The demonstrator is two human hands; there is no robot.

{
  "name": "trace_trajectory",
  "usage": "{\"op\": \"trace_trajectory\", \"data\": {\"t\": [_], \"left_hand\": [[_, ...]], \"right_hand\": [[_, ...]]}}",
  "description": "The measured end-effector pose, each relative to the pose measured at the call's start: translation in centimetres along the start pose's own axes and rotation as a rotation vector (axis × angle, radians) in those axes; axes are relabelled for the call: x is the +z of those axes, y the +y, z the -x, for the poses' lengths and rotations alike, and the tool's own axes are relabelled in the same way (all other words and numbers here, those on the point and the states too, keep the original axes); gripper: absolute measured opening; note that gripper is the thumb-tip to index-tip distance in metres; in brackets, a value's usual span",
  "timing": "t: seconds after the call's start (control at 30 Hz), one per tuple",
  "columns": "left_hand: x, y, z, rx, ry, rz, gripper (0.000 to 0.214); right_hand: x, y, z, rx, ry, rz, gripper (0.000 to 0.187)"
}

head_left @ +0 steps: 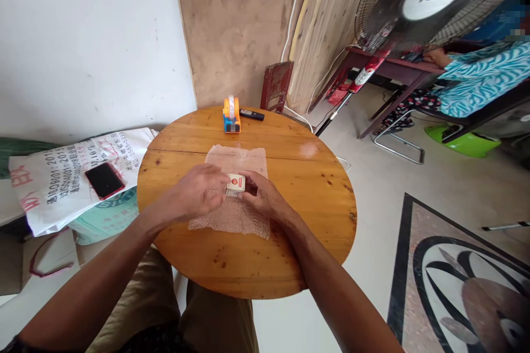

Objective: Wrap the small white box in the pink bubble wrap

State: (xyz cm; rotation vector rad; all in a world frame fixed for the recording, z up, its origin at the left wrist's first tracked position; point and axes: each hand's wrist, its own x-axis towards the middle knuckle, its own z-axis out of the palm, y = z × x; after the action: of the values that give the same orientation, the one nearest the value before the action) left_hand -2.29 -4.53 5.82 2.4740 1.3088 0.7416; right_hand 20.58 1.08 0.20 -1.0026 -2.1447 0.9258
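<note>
A small white box with a red mark [236, 183] rests on a sheet of bubble wrap [238, 162] spread over a round wooden table [314, 193]. My left hand [202, 190] curls over the box's left side, fingers pinched on it. From the right, my right hand [265, 196] grips the same box, fingers bent around its edge. Both hands sit on the bubble wrap near the table's middle.
An orange tape dispenser [231, 115] and a dark remote [252, 115] lie at the table's far edge. A phone [104, 180] sits on printed sacks at the left. A standing fan [418, 0] and a seated person [480, 74] are at the right.
</note>
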Motion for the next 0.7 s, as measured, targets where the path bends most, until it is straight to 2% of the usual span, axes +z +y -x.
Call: {"op": "trace_trajectory", "data": {"t": [0.1,0.23,0.37,0.47,0.6,0.7], "left_hand": [[0.5,2.3,2.9,0.071,-0.105,-0.203,0.034],[2.5,3.2,5.0,0.042,-0.136,-0.286,0.023],[3.7,2.9,4.9,0.077,-0.030,-0.340,0.007],[4.2,2.8,4.5,0.124,0.042,-0.324,0.012],[4.0,2.4,3.7,0.034,0.188,-0.136,0.013],[3.2,1.7,2.0,-0.056,0.263,0.011,0.012]], "right_hand": [[0.0,-0.3,0.0,0.005,-0.006,0.000,0.059],[0.1,-0.6,0.1,-0.004,0.014,-0.006,0.060],[0.2,-0.5,0.0,-0.006,0.026,-0.014,0.054],[0.2,-0.5,0.0,-0.015,0.014,-0.021,0.054],[0.1,-0.5,-0.1,0.023,0.012,-0.085,0.052],[-0.4,-0.3,-0.3,0.096,0.035,-0.235,0.050]]}}
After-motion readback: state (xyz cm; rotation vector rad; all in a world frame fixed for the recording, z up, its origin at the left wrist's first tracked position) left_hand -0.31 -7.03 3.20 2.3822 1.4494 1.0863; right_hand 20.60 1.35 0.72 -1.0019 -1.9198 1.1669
